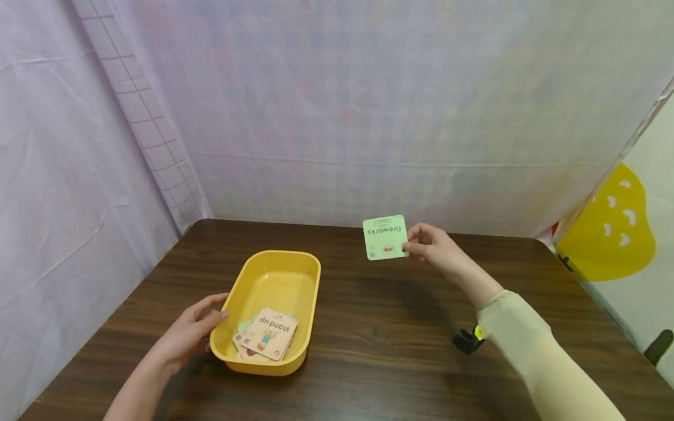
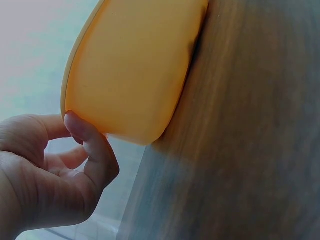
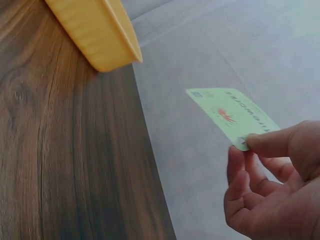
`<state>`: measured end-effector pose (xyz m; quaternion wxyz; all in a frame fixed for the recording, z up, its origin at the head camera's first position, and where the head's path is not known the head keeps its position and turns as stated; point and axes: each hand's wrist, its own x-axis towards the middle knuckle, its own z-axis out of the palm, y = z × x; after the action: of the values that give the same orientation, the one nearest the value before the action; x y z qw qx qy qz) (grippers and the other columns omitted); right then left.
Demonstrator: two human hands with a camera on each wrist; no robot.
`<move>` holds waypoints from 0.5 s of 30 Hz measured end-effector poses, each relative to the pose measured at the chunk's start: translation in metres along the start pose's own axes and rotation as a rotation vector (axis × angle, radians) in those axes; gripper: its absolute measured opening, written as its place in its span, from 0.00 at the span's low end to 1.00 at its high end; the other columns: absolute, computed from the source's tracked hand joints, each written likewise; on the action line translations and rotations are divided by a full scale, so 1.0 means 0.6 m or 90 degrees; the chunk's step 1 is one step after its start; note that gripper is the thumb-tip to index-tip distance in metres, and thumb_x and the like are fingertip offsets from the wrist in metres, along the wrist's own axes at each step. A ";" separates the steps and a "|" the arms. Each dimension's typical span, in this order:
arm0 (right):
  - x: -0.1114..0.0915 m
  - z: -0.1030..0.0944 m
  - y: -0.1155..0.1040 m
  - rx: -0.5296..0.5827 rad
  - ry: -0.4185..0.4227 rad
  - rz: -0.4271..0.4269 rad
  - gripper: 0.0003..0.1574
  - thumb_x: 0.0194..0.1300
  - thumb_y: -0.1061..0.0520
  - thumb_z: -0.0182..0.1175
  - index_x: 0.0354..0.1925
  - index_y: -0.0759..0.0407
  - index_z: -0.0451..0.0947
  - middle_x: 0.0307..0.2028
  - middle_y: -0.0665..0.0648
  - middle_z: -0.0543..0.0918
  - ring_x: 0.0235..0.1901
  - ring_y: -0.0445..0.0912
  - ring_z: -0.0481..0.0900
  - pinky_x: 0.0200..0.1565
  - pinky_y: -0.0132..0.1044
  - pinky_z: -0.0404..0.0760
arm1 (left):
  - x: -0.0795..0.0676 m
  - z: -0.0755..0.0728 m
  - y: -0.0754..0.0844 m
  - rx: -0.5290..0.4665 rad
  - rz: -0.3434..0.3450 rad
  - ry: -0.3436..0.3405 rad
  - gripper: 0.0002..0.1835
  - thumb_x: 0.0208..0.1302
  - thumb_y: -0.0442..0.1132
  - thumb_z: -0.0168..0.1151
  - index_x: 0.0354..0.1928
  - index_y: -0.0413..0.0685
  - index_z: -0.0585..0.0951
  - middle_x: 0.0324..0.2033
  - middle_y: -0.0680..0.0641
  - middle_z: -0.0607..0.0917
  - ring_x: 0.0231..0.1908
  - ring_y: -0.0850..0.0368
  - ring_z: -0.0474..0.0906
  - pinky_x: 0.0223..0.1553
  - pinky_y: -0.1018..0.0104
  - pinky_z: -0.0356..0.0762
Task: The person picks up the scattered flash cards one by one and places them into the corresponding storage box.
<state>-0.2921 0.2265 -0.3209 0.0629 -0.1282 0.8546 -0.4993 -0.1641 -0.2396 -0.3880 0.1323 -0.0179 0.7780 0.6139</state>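
My right hand (image 1: pixel 429 245) pinches a green card (image 1: pixel 386 237) by one corner between thumb and fingers, held up over the far part of the table. The card reads "fireworks" and bears a small red picture; in the right wrist view the same card (image 3: pixel 227 115) is tilted. My left hand (image 1: pixel 192 327) grips the near left rim of a yellow tray (image 1: pixel 310 304), thumb on the edge and fingers outside, as the left wrist view also shows of the hand (image 2: pixel 75 165). Inside the tray lie several cards, topped by a beige "stand up" card (image 1: pixel 271 333).
The dark wooden table (image 1: pixel 368 362) has white curtains (image 1: pixel 368 117) behind it and at its left. A small black object (image 1: pixel 466 342) appears by my right sleeve. Beyond the table's right edge is a yellow shape (image 1: pixel 611 228) with white marks.
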 end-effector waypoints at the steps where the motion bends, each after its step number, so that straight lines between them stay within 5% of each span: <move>1: -0.001 0.001 -0.002 0.012 0.010 -0.002 0.13 0.72 0.57 0.56 0.47 0.64 0.67 0.34 0.52 0.78 0.33 0.42 0.76 0.33 0.35 0.74 | 0.000 0.000 0.000 0.000 0.000 0.000 0.33 0.75 0.44 0.51 0.75 0.41 0.55 0.36 0.51 0.81 0.26 0.62 0.73 0.26 0.71 0.73; 8: -0.005 0.007 -0.013 0.111 0.066 -0.031 0.10 0.72 0.59 0.56 0.45 0.63 0.66 0.32 0.46 0.78 0.27 0.38 0.72 0.30 0.31 0.71 | 0.000 0.000 0.000 -0.002 0.001 -0.003 0.33 0.75 0.45 0.51 0.75 0.41 0.56 0.36 0.51 0.81 0.25 0.62 0.73 0.25 0.71 0.72; 15: -0.006 0.009 -0.019 0.130 0.090 -0.025 0.09 0.72 0.58 0.56 0.45 0.60 0.67 0.31 0.44 0.78 0.28 0.38 0.73 0.29 0.31 0.71 | -0.001 0.000 0.000 -0.003 0.002 -0.004 0.33 0.75 0.45 0.51 0.75 0.41 0.55 0.36 0.51 0.81 0.25 0.63 0.73 0.25 0.71 0.72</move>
<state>-0.2858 0.2174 -0.3137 0.0056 -0.1020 0.7990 -0.5926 -0.1638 -0.2398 -0.3879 0.1335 -0.0150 0.7763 0.6159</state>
